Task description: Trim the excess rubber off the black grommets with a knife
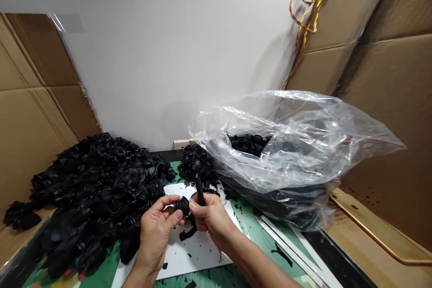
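Observation:
My left hand [155,230] pinches a black ribbed rubber bellows [181,207] between thumb and fingers. My right hand [216,219] is closed around a slim black pen-like tool [199,189] that points up; its working end is hidden. The right thumb and fingertips meet the right end of the bellows. Below both hands lies a white sheet [205,254] strewn with small black scraps. A curved black strip [188,234] hangs or lies just under the bellows; I cannot tell which.
A large heap of black rubber pieces [111,175] fills the left side. Behind the hands is a smaller heap of black scraps [196,162]. On the right, a clear plastic bag [303,166] holds more black parts. Cardboard panels [394,112] flank the green table surface [266,238].

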A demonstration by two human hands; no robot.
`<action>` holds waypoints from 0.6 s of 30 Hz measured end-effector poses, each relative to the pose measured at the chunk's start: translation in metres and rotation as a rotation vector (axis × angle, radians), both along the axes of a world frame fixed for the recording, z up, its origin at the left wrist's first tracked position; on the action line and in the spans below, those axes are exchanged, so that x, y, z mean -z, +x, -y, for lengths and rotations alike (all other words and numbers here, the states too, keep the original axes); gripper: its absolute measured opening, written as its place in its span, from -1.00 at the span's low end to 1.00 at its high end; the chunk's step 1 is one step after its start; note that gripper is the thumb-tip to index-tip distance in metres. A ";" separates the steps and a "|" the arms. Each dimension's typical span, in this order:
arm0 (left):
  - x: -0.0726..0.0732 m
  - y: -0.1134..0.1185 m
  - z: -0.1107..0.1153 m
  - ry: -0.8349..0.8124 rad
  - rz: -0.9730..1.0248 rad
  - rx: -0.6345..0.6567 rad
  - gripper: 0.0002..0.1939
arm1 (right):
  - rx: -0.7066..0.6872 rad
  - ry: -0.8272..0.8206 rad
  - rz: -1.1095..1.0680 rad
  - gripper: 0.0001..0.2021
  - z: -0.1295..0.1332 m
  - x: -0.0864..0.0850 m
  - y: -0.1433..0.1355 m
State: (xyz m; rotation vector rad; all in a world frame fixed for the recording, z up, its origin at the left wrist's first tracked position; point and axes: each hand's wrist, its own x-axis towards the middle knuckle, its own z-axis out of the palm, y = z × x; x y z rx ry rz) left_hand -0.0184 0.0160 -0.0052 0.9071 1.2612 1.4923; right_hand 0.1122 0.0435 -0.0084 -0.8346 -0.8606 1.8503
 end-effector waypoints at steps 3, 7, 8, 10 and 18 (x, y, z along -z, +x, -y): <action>-0.001 0.001 0.000 0.013 -0.017 0.001 -0.60 | 0.078 0.142 0.121 -0.76 -0.002 0.002 0.000; 0.000 0.000 -0.001 0.025 -0.088 -0.004 -0.50 | 0.225 0.245 0.215 -0.77 -0.011 -0.003 0.006; 0.001 -0.002 -0.002 0.024 -0.112 0.008 -0.52 | 0.238 0.210 0.176 -0.74 -0.014 -0.006 0.010; 0.006 -0.003 -0.004 0.012 -0.137 0.018 -0.62 | 0.225 0.126 0.027 -0.66 -0.019 -0.012 0.017; 0.022 -0.001 -0.008 0.062 -0.234 0.131 -0.55 | 0.099 0.041 -0.311 -0.47 -0.024 -0.018 0.031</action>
